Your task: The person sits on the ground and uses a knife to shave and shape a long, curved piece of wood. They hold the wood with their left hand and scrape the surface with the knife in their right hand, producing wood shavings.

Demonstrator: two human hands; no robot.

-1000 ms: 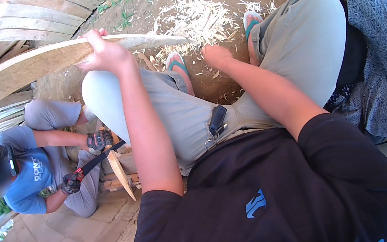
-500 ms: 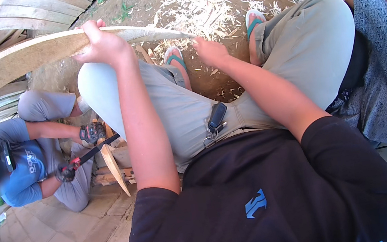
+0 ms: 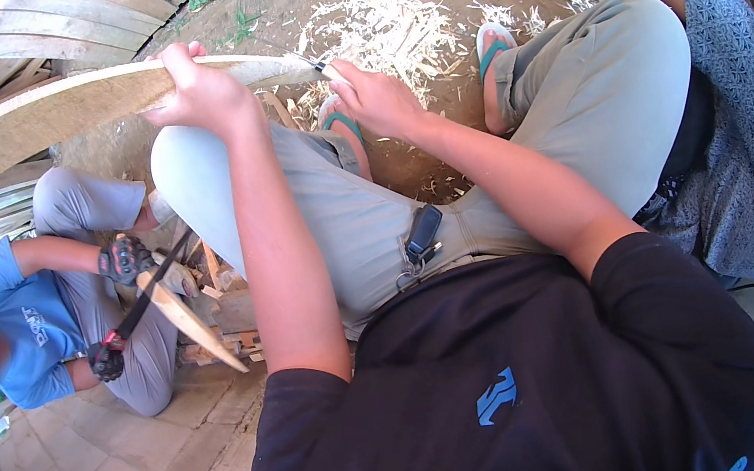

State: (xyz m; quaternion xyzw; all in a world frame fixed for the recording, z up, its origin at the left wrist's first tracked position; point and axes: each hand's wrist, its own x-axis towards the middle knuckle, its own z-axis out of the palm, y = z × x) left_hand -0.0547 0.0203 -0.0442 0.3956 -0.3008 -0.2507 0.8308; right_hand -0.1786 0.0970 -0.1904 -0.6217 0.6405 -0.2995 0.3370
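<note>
The person sits with knees spread, and both bare hands work at a long, curved wooden slat that runs from the upper left of the view across to the middle. The left hand is closed around the slat, fingers curled over its top edge, holding it above the left knee. The right hand is closed on a small knife, whose thin blade lies against the tapering end of the slat, just beside the left hand. The slat's pointed tip sits right at the blade.

Below the hands, pale wood shavings lie scattered on the bare dirt ground. The person's feet in teal flip-flops rest among them. A dark key fob hangs at the waist of the light trousers.

At the left, another person in a blue shirt crouches on the paving stones, wearing dark work gloves, and holds a long-handled blade tool against a second wooden slat. At the right edge sits a third person in a patterned grey garment. More wooden planks lie stacked at the upper left.
</note>
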